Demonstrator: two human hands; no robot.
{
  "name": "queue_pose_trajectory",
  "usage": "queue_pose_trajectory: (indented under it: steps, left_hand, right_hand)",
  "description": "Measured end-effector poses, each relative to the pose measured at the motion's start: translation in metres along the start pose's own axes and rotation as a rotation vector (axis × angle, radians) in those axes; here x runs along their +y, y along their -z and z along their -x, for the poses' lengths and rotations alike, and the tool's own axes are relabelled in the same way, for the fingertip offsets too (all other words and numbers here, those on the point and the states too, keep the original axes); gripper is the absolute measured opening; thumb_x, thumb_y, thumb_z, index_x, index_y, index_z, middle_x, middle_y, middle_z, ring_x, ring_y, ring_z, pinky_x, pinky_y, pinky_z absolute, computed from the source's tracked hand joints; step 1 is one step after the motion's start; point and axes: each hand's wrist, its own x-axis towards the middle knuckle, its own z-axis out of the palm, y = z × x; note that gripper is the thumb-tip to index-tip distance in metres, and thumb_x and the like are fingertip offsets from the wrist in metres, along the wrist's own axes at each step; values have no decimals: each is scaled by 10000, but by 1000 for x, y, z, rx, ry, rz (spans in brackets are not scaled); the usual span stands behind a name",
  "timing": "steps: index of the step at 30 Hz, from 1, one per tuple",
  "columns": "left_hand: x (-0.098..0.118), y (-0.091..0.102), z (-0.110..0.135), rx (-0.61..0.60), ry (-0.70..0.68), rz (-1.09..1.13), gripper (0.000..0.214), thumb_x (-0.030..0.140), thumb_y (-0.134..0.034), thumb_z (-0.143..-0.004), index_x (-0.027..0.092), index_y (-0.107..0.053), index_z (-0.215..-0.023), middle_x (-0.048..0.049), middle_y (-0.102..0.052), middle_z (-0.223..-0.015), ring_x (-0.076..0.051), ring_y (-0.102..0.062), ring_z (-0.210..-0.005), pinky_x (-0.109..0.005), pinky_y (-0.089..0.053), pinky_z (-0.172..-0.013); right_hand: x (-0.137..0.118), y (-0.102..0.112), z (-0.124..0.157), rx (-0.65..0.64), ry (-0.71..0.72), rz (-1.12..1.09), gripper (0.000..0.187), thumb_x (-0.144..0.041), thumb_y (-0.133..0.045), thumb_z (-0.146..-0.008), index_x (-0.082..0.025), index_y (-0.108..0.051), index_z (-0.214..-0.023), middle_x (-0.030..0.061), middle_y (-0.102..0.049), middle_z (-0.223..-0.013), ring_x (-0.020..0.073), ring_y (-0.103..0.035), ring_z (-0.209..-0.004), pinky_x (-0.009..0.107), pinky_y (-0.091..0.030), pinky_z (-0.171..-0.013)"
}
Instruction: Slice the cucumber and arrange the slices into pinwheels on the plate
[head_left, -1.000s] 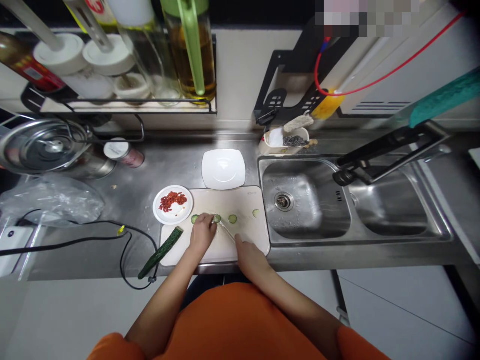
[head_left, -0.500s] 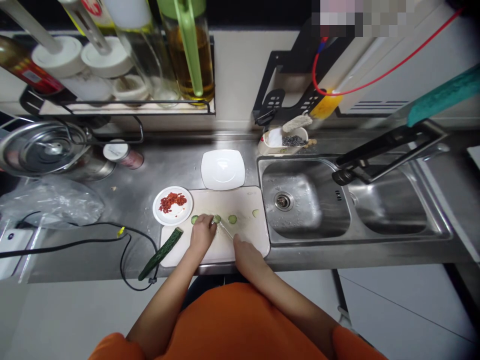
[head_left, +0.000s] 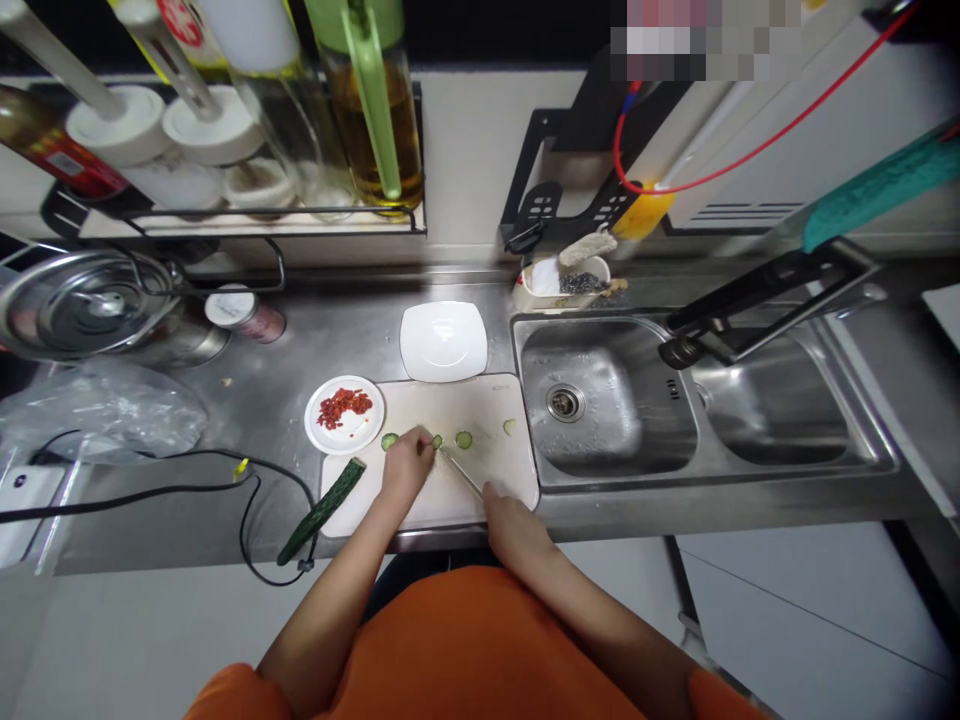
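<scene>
My left hand [head_left: 409, 462] is closed, fingertips pinched at a small cucumber slice [head_left: 437, 441] on the white cutting board [head_left: 450, 500]. My right hand [head_left: 516, 520] is wrapped round the handle of a knife [head_left: 466, 476], whose thin blade points up and left with its tip beside that slice. More cucumber slices lie along the board: a round one [head_left: 464, 440] right of the tip, a paler piece [head_left: 509, 427] near the right edge, and one partly hidden behind my left fingers. A dark green length of cucumber [head_left: 322, 510] lies across the board's left edge.
A white plate of chopped red pieces [head_left: 345, 438] overlaps the board's upper left corner. An empty white dish [head_left: 444, 342] sits behind the board. To the right is a steel double sink [head_left: 600, 440]. Black cables [head_left: 247, 482] and a plastic bag [head_left: 105, 405] lie left.
My right hand has drawn back down and right with the knife, showing more of its blade. My left hand stays almost in place at the slice. The view has shifted slightly.
</scene>
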Motion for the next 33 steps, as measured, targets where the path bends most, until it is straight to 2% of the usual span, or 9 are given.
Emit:
queue_pose_trajectory:
  steps: [3, 8, 12, 19, 22, 25, 27, 30, 33]
  left_hand:
    - [-3, 8, 4, 2, 52, 31, 94, 281, -530, -776, 215, -566, -719, 27, -592, -620, -126, -532, -591, -224, -370, -606]
    - [-23, 33, 11, 117, 146, 40, 110, 317, -534, -772, 219, -583, -776, 13, -645, -709, -135, -579, -651, -227, -398, -651]
    - [-33, 48, 13, 135, 197, -40, 120, 314, -516, -792, 225, -589, -823, -1, -670, -755, -151, -603, -688, -236, -399, -667]
    - [-33, 46, 15, 156, 193, -286, 167, 278, -493, -819, 220, -618, -912, -49, -670, -837, -189, -600, -741, -269, -403, -670]
    - [-25, 43, 11, 163, 102, -291, 177, 286, -500, -822, 208, -633, -910, -66, -661, -898, -198, -597, -811, -279, -424, -716]
    - [-5, 34, -1, 62, -96, -168, 202, 283, -528, -813, 202, -639, -960, -56, -659, -933, -179, -591, -865, -265, -436, -789]
    - [13, 24, -12, -47, -174, -144, 224, 266, -553, -793, 204, -642, -988, -50, -656, -944, -166, -586, -869, -254, -437, -800]
    - [39, 9, -29, -237, -152, -258, 167, 219, -562, -755, 207, -662, -888, -48, -655, -916, -178, -586, -876, -254, -435, -744]
    - [56, -1, -38, -347, -60, -363, 145, 243, -606, -711, 203, -663, -839, -60, -652, -939, -190, -591, -857, -255, -426, -682]
  right_hand:
    - [2, -3, -3, 2, 4, -14, 484, 11, -346, -802, -103, -399, -1270, 163, -647, -1017, 260, -616, -992, 336, -482, -752]
    - [4, -8, -6, 23, 2, -21, 506, 20, -331, -798, -102, -389, -1285, 168, -647, -1020, 262, -620, -983, 342, -484, -742]
    - [5, -9, -7, 11, -7, -30, 519, 17, -333, -798, -101, -383, -1301, 169, -648, -1020, 258, -621, -984, 328, -480, -742]
    - [5, -8, -5, 8, -1, -3, 554, 12, -334, -805, -84, -333, -1351, 178, -640, -1032, 266, -608, -1003, 332, -470, -754]
    - [3, -8, -3, 22, 5, 0, 530, 8, -323, -817, -82, -345, -1339, 177, -645, -1019, 259, -612, -991, 322, -469, -748]
    - [-1, -7, 0, 32, -5, 11, 469, -7, -303, -839, -99, -406, -1287, 171, -649, -1013, 259, -618, -979, 318, -473, -739]
    - [-3, -6, 1, 36, -13, 26, 440, -20, -293, -854, -112, -428, -1263, 172, -650, -1010, 261, -623, -971, 322, -480, -733]
    - [-5, -6, 2, 48, -15, 42, 414, -32, -279, -869, -118, -439, -1241, 174, -652, -997, 255, -631, -960, 321, -489, -725]
    - [-5, -6, 3, 51, -18, 47, 393, -34, -264, -875, -119, -458, -1206, 170, -655, -982, 246, -639, -944, 314, -494, -721]
